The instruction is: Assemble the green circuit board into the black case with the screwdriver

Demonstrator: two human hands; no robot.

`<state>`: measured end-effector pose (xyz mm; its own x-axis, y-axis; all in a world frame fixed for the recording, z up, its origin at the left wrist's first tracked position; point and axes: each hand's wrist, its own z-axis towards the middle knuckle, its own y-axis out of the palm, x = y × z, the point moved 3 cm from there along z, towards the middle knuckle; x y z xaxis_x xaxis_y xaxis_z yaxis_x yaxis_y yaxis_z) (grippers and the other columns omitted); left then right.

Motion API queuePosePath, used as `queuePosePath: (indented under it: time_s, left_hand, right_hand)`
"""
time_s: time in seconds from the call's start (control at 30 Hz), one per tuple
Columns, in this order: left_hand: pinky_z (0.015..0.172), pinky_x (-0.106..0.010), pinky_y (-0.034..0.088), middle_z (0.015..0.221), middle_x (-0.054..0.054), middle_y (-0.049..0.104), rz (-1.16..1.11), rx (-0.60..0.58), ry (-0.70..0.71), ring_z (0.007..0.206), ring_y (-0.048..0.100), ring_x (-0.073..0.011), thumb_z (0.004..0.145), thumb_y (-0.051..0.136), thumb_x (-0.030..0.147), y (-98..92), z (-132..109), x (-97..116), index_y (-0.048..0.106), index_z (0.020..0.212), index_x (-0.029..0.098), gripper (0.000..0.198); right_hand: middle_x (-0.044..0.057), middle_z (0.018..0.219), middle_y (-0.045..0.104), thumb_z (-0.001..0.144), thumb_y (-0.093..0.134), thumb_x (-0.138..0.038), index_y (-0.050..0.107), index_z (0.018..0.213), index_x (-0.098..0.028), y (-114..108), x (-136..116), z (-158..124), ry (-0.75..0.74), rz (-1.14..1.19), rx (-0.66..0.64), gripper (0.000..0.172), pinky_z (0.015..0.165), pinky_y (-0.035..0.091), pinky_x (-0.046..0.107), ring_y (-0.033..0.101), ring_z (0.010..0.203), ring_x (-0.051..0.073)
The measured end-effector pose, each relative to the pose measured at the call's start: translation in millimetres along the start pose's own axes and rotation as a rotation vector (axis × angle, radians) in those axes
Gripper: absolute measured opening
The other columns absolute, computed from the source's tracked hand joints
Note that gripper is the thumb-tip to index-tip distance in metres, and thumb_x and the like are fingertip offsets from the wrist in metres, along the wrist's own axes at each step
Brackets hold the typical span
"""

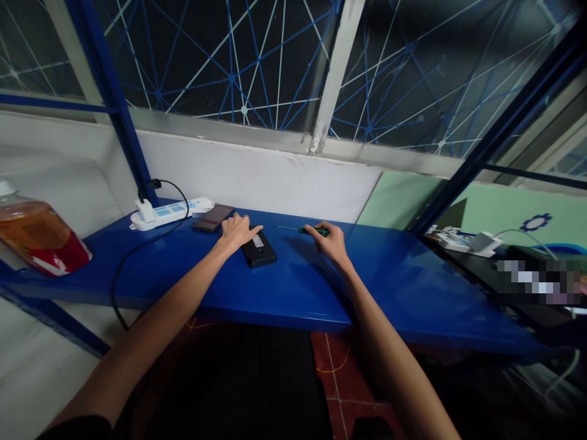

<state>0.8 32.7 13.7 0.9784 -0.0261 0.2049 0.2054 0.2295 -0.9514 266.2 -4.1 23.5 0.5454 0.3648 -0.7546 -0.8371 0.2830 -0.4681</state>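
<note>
A flat black rectangular box (264,256) with a white label on top lies on the blue table in front of me. My left hand (236,231) is at its far left corner, thumb stretched across the far end and fingers bent down at the side; the fingertips are hidden. In my right hand (332,242) is a screwdriver (302,230) with a green and black handle, its thin shaft pointing left. The screwdriver is above the table to the right of the box, apart from it. Just left of my left hand lies a dark smartphone (219,216).
A white power strip (169,212) with a plugged-in charger stands at the back left, and its black cable (132,249) hangs over the front edge. A bottle of orange drink (39,229) is at far left. Blue posts frame the table (302,287). Electronics and cables lie at right.
</note>
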Motion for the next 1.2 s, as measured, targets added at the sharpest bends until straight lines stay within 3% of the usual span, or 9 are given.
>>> queuePosePath:
  time_s: [0.1,0.2,0.3,0.4,0.77,0.97,1.2]
  left_hand:
    - [0.081,-0.040,0.043,0.114,-0.017,0.060,-0.129,0.091,0.166,0.101,0.058,-0.0334,0.087,0.051,0.058,-2.3,0,6,0.065,0.108,0.017,0.048]
    - [0.074,-0.029,0.044,0.100,-0.005,0.065,-0.334,0.023,0.305,0.089,0.061,-0.0223,0.078,0.066,0.052,4.2,1,17,0.067,0.106,0.025,0.039]
    - [0.067,-0.027,0.042,0.093,-0.002,0.068,-0.441,0.026,0.312,0.082,0.062,-0.0189,0.072,0.073,0.050,11.5,1,24,0.070,0.103,0.025,0.040]
    - [0.061,-0.026,0.040,0.090,-0.003,0.070,-0.486,0.076,0.298,0.076,0.062,-0.0172,0.075,0.071,0.050,15.0,0,25,0.072,0.099,0.022,0.037]
    - [0.068,-0.028,0.045,0.089,-0.005,0.073,-0.551,0.126,0.289,0.078,0.064,-0.0190,0.080,0.064,0.046,19.2,3,23,0.075,0.083,0.022,0.026]
    - [0.068,-0.029,0.046,0.087,-0.005,0.074,-0.570,0.128,0.270,0.077,0.065,-0.0200,0.075,0.067,0.053,21.5,4,22,0.076,0.081,0.022,0.033]
    - [0.075,-0.032,0.049,0.092,-0.006,0.074,-0.606,0.115,0.271,0.082,0.066,-0.0216,0.080,0.063,0.045,19.7,4,22,0.076,0.084,0.022,0.027]
  right_hand:
    - [-0.003,0.039,0.051,0.077,0.063,-0.061,0.055,0.065,-0.020,0,2,2,0.014,0.092,-0.017,0.043,0.047,0.037,0.026,0.045,0.037,0.012]
    - [-0.004,0.039,0.050,0.075,0.064,-0.062,0.055,0.065,-0.021,1,4,3,0.038,0.177,-0.024,0.043,0.044,0.036,0.026,0.045,0.036,0.012]
    - [-0.003,0.039,0.050,0.074,0.065,-0.062,0.055,0.066,-0.020,1,5,4,0.041,0.212,-0.026,0.044,0.042,0.035,0.026,0.044,0.035,0.012]
    - [-0.003,0.039,0.051,0.074,0.066,-0.062,0.054,0.065,-0.020,2,4,4,0.042,0.204,-0.038,0.044,0.042,0.035,0.027,0.044,0.035,0.012]
    - [-0.003,0.041,0.050,0.075,0.066,-0.059,0.054,0.065,-0.020,3,3,2,0.032,0.184,-0.061,0.042,0.041,0.034,0.025,0.044,0.035,0.011]
    - [-0.003,0.041,0.051,0.075,0.065,-0.061,0.055,0.065,-0.021,3,4,2,0.033,0.177,-0.072,0.043,0.042,0.036,0.026,0.046,0.036,0.012]
    - [-0.003,0.041,0.052,0.077,0.063,-0.062,0.056,0.066,-0.020,2,4,2,-0.005,0.144,-0.066,0.044,0.044,0.037,0.026,0.046,0.037,0.012]
